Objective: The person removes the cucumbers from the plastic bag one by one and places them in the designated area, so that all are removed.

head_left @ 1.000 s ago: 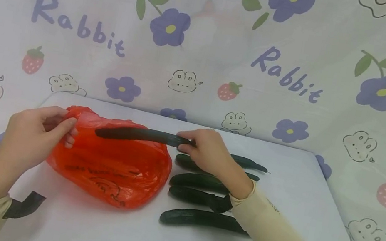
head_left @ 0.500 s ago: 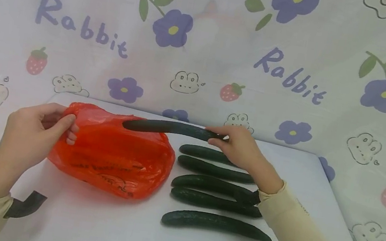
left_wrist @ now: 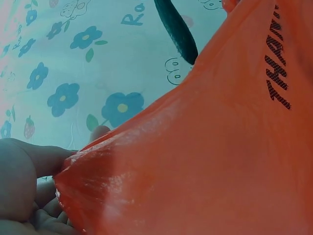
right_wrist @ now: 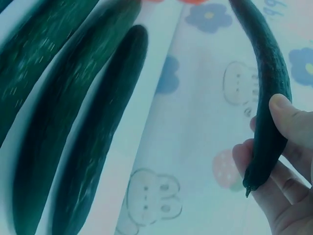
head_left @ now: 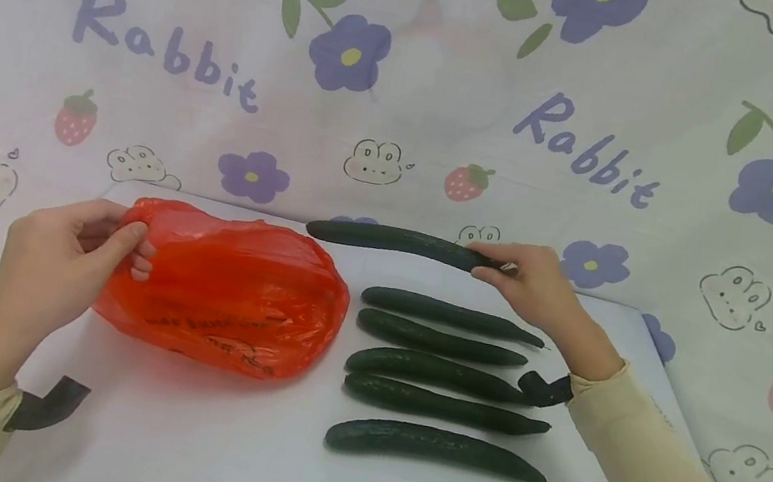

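Head view, right fingers (head_left: pixel 484 272): pinching one end of a cucumber (head_left: pixel 394 240), held level above the table's (head_left: pixel 187 445) far edge.
Left fingers (head_left: pixel 128 242): pinching the orange bag's (head_left: pixel 234 293) rim.
Row of cucumbers (head_left: pixel 439 363): five, lying on the table right of the bag.

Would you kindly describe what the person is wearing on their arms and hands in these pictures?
Both arms wear long, pale cream sleeves that end at the wrists. A dark strap sticks out from the left cuff, and a similar dark strap sits at the right wrist. The left hand and right hand are bare: no gloves, and no rings or watch that I can make out.
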The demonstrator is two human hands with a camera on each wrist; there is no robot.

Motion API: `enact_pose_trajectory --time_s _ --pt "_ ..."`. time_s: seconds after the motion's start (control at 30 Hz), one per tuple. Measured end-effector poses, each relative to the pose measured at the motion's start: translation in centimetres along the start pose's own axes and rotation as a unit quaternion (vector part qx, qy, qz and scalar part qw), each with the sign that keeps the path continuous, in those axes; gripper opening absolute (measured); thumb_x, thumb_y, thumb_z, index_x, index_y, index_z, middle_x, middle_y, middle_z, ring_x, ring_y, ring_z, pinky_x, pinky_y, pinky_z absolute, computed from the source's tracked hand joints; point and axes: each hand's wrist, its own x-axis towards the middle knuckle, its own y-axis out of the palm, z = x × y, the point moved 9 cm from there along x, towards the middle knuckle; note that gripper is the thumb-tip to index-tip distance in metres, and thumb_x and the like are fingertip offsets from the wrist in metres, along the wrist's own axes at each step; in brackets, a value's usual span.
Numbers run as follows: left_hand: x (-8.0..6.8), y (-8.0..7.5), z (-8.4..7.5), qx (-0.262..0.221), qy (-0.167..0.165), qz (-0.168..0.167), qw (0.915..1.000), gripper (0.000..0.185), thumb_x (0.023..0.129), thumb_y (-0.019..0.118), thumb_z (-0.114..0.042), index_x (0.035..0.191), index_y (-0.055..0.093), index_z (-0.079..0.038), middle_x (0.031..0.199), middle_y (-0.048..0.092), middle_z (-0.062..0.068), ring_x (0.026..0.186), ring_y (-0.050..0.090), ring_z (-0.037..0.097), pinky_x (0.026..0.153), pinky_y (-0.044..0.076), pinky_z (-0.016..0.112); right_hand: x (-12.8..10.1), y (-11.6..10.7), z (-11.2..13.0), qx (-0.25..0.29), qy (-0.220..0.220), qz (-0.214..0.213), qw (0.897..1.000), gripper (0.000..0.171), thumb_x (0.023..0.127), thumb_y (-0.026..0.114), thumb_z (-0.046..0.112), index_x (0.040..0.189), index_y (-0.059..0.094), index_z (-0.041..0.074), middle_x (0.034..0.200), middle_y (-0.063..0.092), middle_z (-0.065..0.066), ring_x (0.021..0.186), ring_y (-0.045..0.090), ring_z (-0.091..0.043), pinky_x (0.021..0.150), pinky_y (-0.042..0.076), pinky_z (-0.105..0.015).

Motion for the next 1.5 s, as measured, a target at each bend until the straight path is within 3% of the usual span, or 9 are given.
enact_pose_trajectory --time_s 0.17,0.33,0.6,0.9,1.03,1.13,1.27,1.5 --pt "0.2 -0.3 0.0 0.002 0.0 -0.006 1.0 0.025 0.101 0.064 -0.031 0.11 0.074 -0.01 0.082 0.074 0.003 0.07 0.067 -0.005 0.072 0.045 0.004 -0.4 -0.3 -2.1 0.001 0.028 0.013 1.0 0.04 0.096 0.073 0.02 0.136 0.067 0.015 0.132 0.066 -0.01 0.119 0.065 -0.029 0.093 0.053 -0.05" --pt "0.3 -0.4 0.1 -0.004 -0.003 -0.006 1.0 0.026 0.1 0.065 -0.03 0.112 0.074 -0.008 0.085 0.075 0.006 0.071 0.066 -0.007 0.074 0.043 0.002 -0.2 -0.3 -3.8 -0.015 0.027 0.01 0.999 0.041 0.096 0.073 0.02 0.135 0.067 0.012 0.131 0.067 -0.01 0.121 0.064 -0.03 0.094 0.053 -0.051" --pt "0.1 -0.3 0.2 0.009 -0.008 -0.001 0.9999 0.024 0.099 0.069 -0.029 0.112 0.075 -0.009 0.083 0.075 0.002 0.082 0.074 0.015 0.077 0.041 0.001 0.0 0.7 -6.9 -0.031 0.04 0.025 0.998 0.041 0.097 0.072 0.023 0.135 0.066 0.009 0.132 0.066 -0.012 0.117 0.065 -0.032 0.089 0.054 -0.051" --pt "0.2 -0.3 0.1 0.001 0.001 -0.005 1.0 0.024 0.098 0.069 -0.026 0.112 0.075 -0.008 0.084 0.075 0.004 0.077 0.07 0.001 0.077 0.042 0.002 0.1 1.4 -9.0 -0.033 0.055 0.049 0.997 0.04 0.098 0.07 0.023 0.135 0.066 0.008 0.132 0.065 -0.015 0.122 0.062 -0.035 0.094 0.051 -0.053" --pt "0.3 -0.4 0.1 0.003 0.005 -0.009 0.9999 0.023 0.098 0.07 -0.027 0.111 0.075 -0.009 0.083 0.075 0.003 0.077 0.071 0.005 0.077 0.042 0.002 0.2 1.9 -9.7 -0.046 0.052 0.061 0.996 0.039 0.098 0.07 0.021 0.134 0.067 0.007 0.13 0.066 -0.016 0.12 0.063 -0.036 0.094 0.051 -0.053" --pt "0.4 -0.4 0.2 0.008 0.005 -0.012 0.9999 0.022 0.098 0.07 -0.028 0.109 0.076 -0.009 0.082 0.075 0.002 0.08 0.073 0.012 0.077 0.042 0.002 0.2 2.4 -10.7 -0.053 0.064 0.077 0.994 0.038 0.097 0.071 0.019 0.133 0.067 0.008 0.129 0.067 -0.016 0.119 0.063 -0.036 0.094 0.05 -0.053" --pt "0.3 -0.5 0.3 0.011 -0.002 -0.01 0.9999 0.024 0.098 0.07 -0.029 0.111 0.075 -0.01 0.083 0.075 0.002 0.081 0.073 0.013 0.077 0.042 0.002 0.6 3.3 -11.8 -0.062 0.083 0.102 0.989 0.038 0.096 0.073 0.016 0.132 0.068 0.009 0.128 0.067 -0.017 0.118 0.063 -0.037 0.094 0.05 -0.055" --pt "0.2 -0.6 0.4 0.01 -0.004 -0.009 0.9999 0.024 0.097 0.071 -0.032 0.111 0.076 -0.013 0.083 0.075 0.0 0.08 0.067 -0.005 0.078 0.041 0.002 1.4 5.1 -13.3 -0.107 0.075 0.131 0.983 0.036 0.095 0.073 0.013 0.129 0.069 0.003 0.126 0.068 -0.018 0.115 0.064 -0.036 0.093 0.051 -0.053"
